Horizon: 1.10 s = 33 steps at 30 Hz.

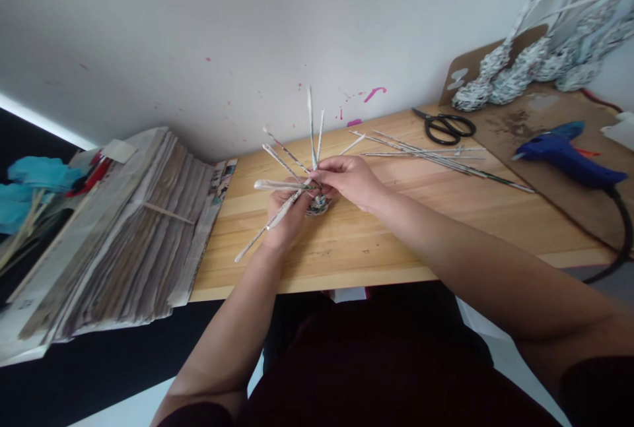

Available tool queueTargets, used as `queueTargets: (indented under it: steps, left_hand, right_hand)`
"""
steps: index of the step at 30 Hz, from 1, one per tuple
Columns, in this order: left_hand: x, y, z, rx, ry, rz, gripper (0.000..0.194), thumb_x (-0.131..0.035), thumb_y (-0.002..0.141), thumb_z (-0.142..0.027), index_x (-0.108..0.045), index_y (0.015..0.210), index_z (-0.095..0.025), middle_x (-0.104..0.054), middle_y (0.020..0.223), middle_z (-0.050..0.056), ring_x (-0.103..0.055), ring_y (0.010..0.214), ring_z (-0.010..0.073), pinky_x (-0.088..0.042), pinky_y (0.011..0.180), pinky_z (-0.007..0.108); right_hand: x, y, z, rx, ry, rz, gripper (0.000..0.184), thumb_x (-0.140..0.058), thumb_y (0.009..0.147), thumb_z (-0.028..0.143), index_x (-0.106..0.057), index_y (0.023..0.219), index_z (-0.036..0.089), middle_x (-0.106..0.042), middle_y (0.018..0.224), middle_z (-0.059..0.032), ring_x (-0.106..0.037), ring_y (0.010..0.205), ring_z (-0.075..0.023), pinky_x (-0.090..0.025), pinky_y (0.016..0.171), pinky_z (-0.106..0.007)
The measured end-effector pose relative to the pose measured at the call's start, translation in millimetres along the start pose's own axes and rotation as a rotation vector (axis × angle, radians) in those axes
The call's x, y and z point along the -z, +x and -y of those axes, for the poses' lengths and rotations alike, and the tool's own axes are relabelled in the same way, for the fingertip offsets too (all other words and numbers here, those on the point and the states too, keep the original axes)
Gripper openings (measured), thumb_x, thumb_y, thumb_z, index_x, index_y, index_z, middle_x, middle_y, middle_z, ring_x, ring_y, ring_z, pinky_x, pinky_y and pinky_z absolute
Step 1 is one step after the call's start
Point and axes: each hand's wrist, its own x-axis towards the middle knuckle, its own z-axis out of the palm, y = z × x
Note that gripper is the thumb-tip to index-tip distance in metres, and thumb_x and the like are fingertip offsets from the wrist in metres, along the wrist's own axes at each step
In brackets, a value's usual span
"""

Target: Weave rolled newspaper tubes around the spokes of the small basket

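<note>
A small woven piece of rolled newspaper (317, 205) stands on the table between my hands, with several paper sticks (282, 159) fanning out from its top. My left hand (290, 212) is closed around its left side, the fingers partly hidden behind the sticks. From the right, my right hand (347, 179) pinches a paper stick close to where the sticks meet the weave. The fingertips of both hands nearly touch there. Loose rolled paper sticks (436, 158) lie crossed on the table to the right of my right hand.
A tall tied stack of newspapers (143, 229) sits on the left, beside blue paper flowers (44, 176). Black scissors (448, 129) lie at the back right. A blue glue gun (569, 158) rests on a brown board (515, 127), before several woven paper pieces (520, 77).
</note>
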Motion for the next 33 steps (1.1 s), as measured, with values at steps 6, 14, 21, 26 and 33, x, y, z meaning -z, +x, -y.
queueTargets:
  steps: [6, 14, 21, 26, 33]
  left_hand:
    - [-0.2, 1.9, 1.2, -0.025, -0.04, 0.018, 0.011, -0.076, 0.078, -0.029, -0.076, 0.078, -0.018, -0.078, 0.088, 0.006, -0.072, 0.085, 0.0202, -0.057, 0.081, 0.032]
    - [2.3, 0.8, 5.3, 0.014, 0.047, -0.016, 0.022, -0.076, 0.079, -0.037, -0.08, 0.089, -0.018, -0.08, 0.093, 0.007, -0.074, 0.087, 0.0213, -0.058, 0.084, 0.033]
    - [0.7, 0.2, -4.6, 0.054, 0.055, -0.038, 0.024, -0.076, 0.079, -0.038, -0.079, 0.085, -0.015, -0.078, 0.081, 0.008, -0.069, 0.072, 0.0182, -0.055, 0.065, 0.027]
    - [-0.6, 0.3, -4.0, 0.0, 0.14, -0.078, 0.024, -0.074, 0.08, -0.039, -0.077, 0.081, -0.015, -0.073, 0.077, 0.005, -0.062, 0.066, 0.0141, -0.047, 0.059, 0.024]
    - [0.5, 5.5, -7.1, 0.001, 0.265, -0.049, 0.024, -0.07, 0.081, -0.038, -0.073, 0.072, -0.016, -0.065, 0.063, 0.002, -0.048, 0.055, 0.0107, -0.036, 0.053, 0.024]
  right_hand:
    - [4.3, 2.2, 2.3, -0.022, 0.014, -0.042, 0.018, -0.081, 0.081, 0.036, -0.075, 0.078, 0.019, -0.069, 0.066, 0.001, -0.062, 0.058, -0.0106, -0.047, 0.047, -0.019]
    - [7.4, -2.3, 3.2, 0.141, -0.123, 0.106, 0.025, -0.08, 0.076, 0.015, -0.075, 0.1, 0.021, -0.075, 0.08, 0.0012, -0.069, 0.075, -0.014, -0.059, 0.073, -0.028]
    - [11.4, 7.1, -12.6, 0.124, -0.286, -0.091, 0.007, -0.072, 0.082, 0.016, -0.068, 0.087, 0.019, -0.064, 0.065, 0.0037, -0.056, 0.056, -0.0103, -0.045, 0.055, -0.024]
    - [16.7, 7.4, -15.9, 0.073, -0.5, -0.16, 0.024, -0.077, 0.08, 0.027, -0.061, 0.097, 0.019, -0.065, 0.07, 0.002, -0.063, 0.065, -0.0156, -0.051, 0.066, -0.03]
    - [29.0, -1.0, 4.5, 0.485, -1.045, -0.365, 0.07, -0.09, 0.067, 0.025, -0.059, 0.128, 0.012, -0.061, 0.135, -0.0223, -0.053, 0.131, -0.0403, -0.042, 0.109, -0.055]
